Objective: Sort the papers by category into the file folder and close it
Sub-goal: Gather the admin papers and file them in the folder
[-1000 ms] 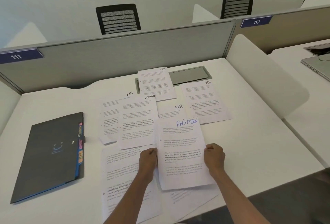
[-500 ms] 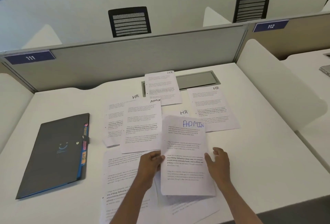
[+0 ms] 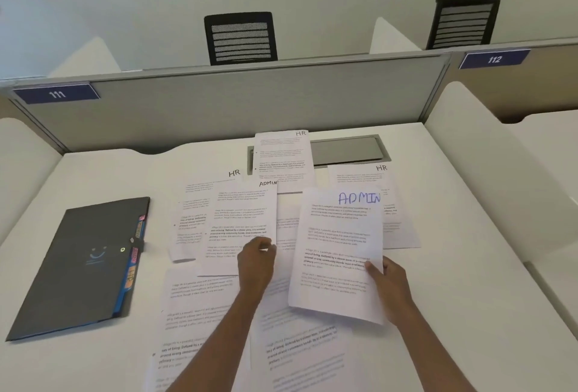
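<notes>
My right hand (image 3: pixel 386 282) grips the right edge of a sheet headed ADMIN in blue (image 3: pixel 337 251), lifted a little above the desk. My left hand (image 3: pixel 255 261) rests with curled fingers at the lower right corner of a second sheet headed ADMIN in black (image 3: pixel 240 222); whether it pinches that sheet is unclear. Several sheets headed HR (image 3: pixel 283 157) lie spread behind and beside them. More printed sheets (image 3: pixel 194 307) lie under my forearms. The dark grey file folder (image 3: pixel 81 263) lies shut at the left, coloured tabs along its right edge.
A grey partition (image 3: pixel 250 100) closes the back of the white desk (image 3: pixel 463 266). A grey cable hatch (image 3: pixel 347 149) sits at the back middle. White side dividers (image 3: pixel 481 166) stand left and right. Two black chairs (image 3: pixel 240 38) show beyond the partition.
My left hand let go of the blue ADMIN sheet and moved left to the black ADMIN sheet. My right hand took the blue ADMIN sheet by its right edge and shifted it right.
</notes>
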Demonstrator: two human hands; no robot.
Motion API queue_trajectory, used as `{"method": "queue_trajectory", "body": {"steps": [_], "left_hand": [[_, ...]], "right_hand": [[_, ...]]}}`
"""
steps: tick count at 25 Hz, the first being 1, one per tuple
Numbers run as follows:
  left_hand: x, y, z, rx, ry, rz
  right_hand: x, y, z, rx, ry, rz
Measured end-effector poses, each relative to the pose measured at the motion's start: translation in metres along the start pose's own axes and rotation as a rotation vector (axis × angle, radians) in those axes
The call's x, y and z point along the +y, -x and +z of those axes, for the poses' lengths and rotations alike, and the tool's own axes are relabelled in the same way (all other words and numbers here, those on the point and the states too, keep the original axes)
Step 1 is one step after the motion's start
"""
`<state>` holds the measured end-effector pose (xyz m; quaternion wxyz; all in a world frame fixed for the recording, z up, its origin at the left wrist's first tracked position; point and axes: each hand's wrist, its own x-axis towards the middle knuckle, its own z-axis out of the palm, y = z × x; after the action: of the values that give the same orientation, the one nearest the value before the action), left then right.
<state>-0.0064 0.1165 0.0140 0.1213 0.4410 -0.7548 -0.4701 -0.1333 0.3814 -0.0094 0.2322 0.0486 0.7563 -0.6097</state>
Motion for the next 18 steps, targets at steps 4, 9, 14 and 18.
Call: {"method": "queue_trajectory", "body": {"steps": [4, 9, 14, 18], "left_hand": [[0.002, -0.033, 0.011, 0.013, -0.425, 0.020], [0.012, -0.051, 0.022, -0.083, -0.647, -0.108], [0.008, -0.056, 0.027, -0.076, -0.701, -0.046], [0.028, -0.056, 0.022, -0.012, -0.684, 0.054]], "right_hand": [[0.004, -0.025, -0.003, -0.003, 0.035, 0.003], [0.011, -0.037, -0.004, -0.024, 0.106, -0.014], [0.014, -0.036, -0.007, -0.054, 0.152, -0.053], [0.016, -0.035, -0.010, -0.060, 0.132, -0.031]]}}
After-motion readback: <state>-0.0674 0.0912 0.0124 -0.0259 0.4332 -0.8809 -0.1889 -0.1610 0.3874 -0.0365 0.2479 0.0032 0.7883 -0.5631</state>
